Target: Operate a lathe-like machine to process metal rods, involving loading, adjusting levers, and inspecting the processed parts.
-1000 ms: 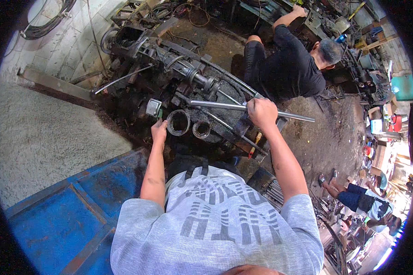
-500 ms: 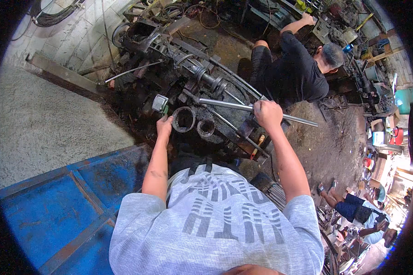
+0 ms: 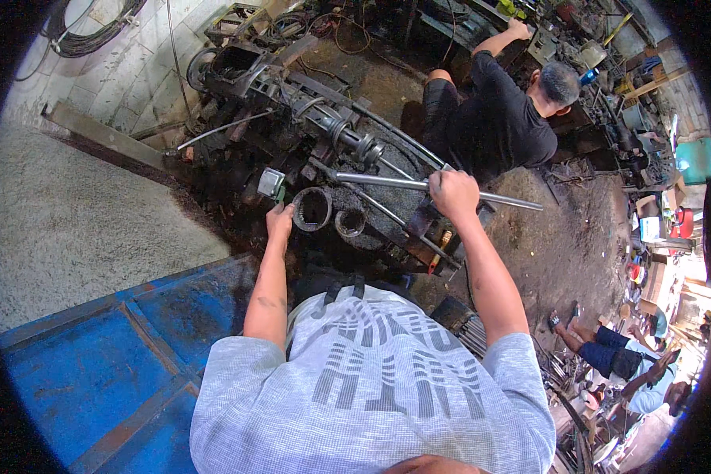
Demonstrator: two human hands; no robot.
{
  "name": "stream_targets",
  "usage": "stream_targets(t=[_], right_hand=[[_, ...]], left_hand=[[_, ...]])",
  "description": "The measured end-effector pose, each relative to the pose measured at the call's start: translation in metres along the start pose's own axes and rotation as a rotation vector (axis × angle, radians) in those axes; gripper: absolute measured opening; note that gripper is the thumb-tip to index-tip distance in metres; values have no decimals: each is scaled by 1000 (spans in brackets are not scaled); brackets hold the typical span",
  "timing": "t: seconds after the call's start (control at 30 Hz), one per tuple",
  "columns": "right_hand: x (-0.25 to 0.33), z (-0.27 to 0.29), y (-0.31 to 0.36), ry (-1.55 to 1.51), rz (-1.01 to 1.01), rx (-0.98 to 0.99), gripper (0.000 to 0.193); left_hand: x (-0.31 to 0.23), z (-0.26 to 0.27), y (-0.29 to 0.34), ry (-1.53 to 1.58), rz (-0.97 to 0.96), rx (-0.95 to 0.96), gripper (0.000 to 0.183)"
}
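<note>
My right hand [image 3: 455, 196] is closed around a long metal rod [image 3: 379, 181], which lies slantwise above the greasy machine [image 3: 324, 118] with its free end [image 3: 521, 203] sticking out to the right. Beside a pale box-shaped fitting [image 3: 271, 182] with a green part under it is my left hand [image 3: 280, 223]. Its fingers are curled at the green part, and what they grip is hidden. Just right of that hand sits a large metal ring [image 3: 312, 209], with a smaller ring [image 3: 350, 223] next to it. Two slim rails [image 3: 387, 212] run along the machine's frame.
A co-worker in a black shirt [image 3: 502, 126] crouches beyond the machine, one arm stretched to the back. At left are a blue metal panel [image 3: 79, 355] and a steel beam [image 3: 107, 141]. A red-and-tan handled tool [image 3: 440, 251] lies by the frame. Another person [image 3: 628, 363] is at far right.
The view has shifted slightly, so the scene sits a little further left. Both hands keep their grips, and the rod stays at nearly the same slant.
</note>
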State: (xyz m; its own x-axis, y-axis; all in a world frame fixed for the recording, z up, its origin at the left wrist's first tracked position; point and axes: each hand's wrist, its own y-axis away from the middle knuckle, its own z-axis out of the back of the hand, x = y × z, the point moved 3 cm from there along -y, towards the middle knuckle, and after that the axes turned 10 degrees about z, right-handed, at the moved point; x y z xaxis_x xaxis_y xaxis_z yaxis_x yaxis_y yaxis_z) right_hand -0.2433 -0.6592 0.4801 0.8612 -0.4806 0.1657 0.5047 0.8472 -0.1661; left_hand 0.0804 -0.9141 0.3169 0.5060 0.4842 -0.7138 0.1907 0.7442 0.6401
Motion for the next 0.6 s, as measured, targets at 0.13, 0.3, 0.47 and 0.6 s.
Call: stream_targets(t=[0.13,0.3,0.47,0.6], right_hand=[[-2,1,3,-3,25,37,30],[-4,-2,3,8,9,27,30],[-1,-4,0,-11,27,18,29],[-3,-5,2,16,28,-11,29]], left_hand=[[-2,-1,6,-28,34,-14,58],[1,-2,0,-53,-36,-32,57],[32,11,-31,-67,-83,-163,42],[25,4,-26,-83,-114,-154,42]])
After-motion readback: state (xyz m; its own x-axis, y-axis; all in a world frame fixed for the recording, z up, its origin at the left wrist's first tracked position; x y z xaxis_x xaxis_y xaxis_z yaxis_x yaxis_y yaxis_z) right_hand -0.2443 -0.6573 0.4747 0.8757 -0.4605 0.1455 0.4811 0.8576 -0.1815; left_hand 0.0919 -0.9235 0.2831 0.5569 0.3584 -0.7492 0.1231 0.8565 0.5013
